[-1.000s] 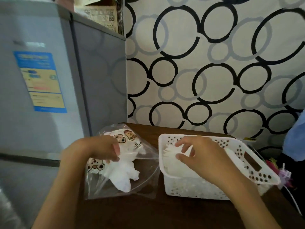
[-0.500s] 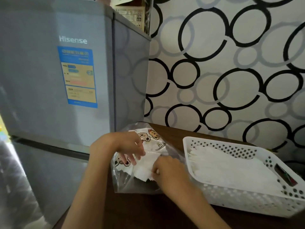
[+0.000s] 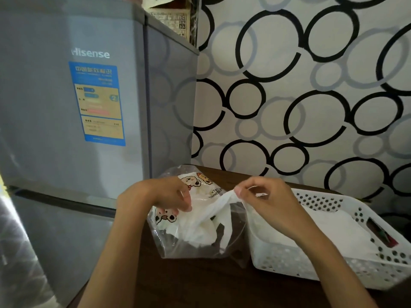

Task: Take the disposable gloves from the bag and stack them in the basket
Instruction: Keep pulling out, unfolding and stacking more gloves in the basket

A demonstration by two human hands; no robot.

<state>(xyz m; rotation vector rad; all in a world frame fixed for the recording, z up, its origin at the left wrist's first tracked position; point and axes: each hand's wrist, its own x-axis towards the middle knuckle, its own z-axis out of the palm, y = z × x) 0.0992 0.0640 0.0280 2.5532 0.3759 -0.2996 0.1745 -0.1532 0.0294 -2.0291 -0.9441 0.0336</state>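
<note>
Grey fridge (image 3: 66, 107) door: brand "Hisense" in pale letters. Below it, blue-and-yellow energy label (image 3: 99, 103): Chinese heading, digit "2", fine print unreadable. Clear bag (image 3: 195, 218): cartoon dogs, partial word "AFTERNOO".

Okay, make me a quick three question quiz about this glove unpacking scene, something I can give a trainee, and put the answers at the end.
1. True or false: the right hand pinches a glove that is partly pulled out of the bag.
2. Which hand holds the bag at its printed top? A) left B) right C) neither
3. Fill in: the white basket already holds a layer of ____.

Key
1. True; the glove's other end trails down into the bag.
2. A; the left hand grips it there.
3. Gloves, lying flat inside.
</note>
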